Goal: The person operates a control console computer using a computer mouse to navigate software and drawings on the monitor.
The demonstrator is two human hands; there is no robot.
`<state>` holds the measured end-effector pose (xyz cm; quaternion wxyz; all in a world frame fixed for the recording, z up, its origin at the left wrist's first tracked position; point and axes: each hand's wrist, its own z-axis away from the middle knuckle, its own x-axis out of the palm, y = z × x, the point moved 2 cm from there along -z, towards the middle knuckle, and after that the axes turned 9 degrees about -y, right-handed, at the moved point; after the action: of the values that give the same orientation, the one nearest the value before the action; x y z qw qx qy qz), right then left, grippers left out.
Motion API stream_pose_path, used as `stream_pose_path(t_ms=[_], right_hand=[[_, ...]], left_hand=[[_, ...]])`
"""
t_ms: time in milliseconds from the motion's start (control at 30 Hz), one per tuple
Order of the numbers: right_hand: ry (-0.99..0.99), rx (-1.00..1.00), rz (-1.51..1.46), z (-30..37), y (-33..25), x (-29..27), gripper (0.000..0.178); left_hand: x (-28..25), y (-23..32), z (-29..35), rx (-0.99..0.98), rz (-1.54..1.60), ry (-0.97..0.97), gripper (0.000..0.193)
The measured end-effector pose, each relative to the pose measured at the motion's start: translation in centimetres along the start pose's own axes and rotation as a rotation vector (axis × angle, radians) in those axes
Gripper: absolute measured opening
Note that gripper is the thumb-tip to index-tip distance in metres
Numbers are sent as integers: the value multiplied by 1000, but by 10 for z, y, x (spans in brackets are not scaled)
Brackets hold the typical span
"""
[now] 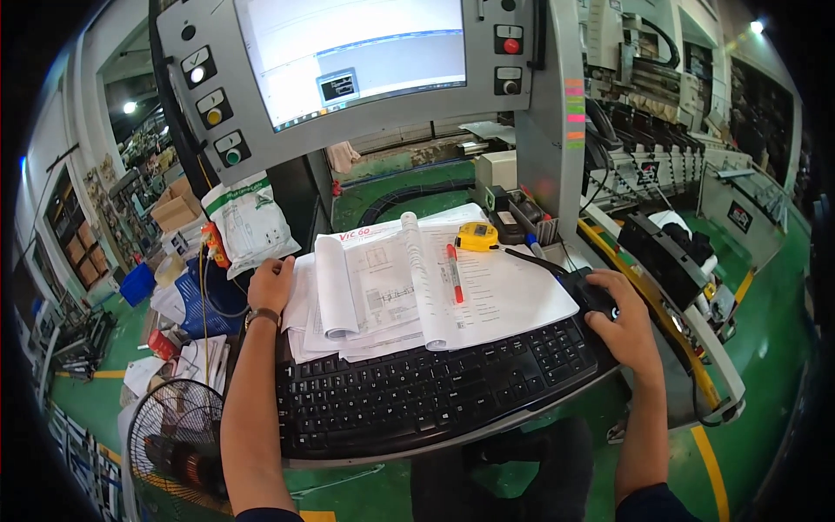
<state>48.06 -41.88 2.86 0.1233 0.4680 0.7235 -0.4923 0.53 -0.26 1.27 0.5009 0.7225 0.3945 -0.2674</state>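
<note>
My right hand is wrapped over a black computer mouse at the right end of the desk. My left hand rests with curled fingers at the left edge of the paper sheets; whatever lies under its fingers is hidden. Between my hands, curled printed drawings and a stapled document cover the upper part of a black keyboard. A red marker lies on the document. Just beyond it sits a yellow tape measure.
A monitor in a grey panel with push buttons stands ahead. White plastic bag, blue basket and a fan are at left. A pen holder stands behind the papers; yellow-railed machinery is at right.
</note>
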Motion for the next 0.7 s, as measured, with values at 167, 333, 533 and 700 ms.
stream_pose_path(t_ms=[167, 333, 533, 700], right_hand=[[14, 8, 9, 1, -1, -1, 50], [13, 43, 19, 2, 1, -2, 51], [4, 80, -1, 3, -2, -5, 53], [-23, 92, -26, 4, -4, -6, 53]], left_hand=[[1, -3, -2, 26, -1, 3, 54], [1, -4, -3, 51, -13, 2, 55], [1, -4, -2, 25, 13, 6, 54], [-1, 0, 0, 11, -7, -3, 54]])
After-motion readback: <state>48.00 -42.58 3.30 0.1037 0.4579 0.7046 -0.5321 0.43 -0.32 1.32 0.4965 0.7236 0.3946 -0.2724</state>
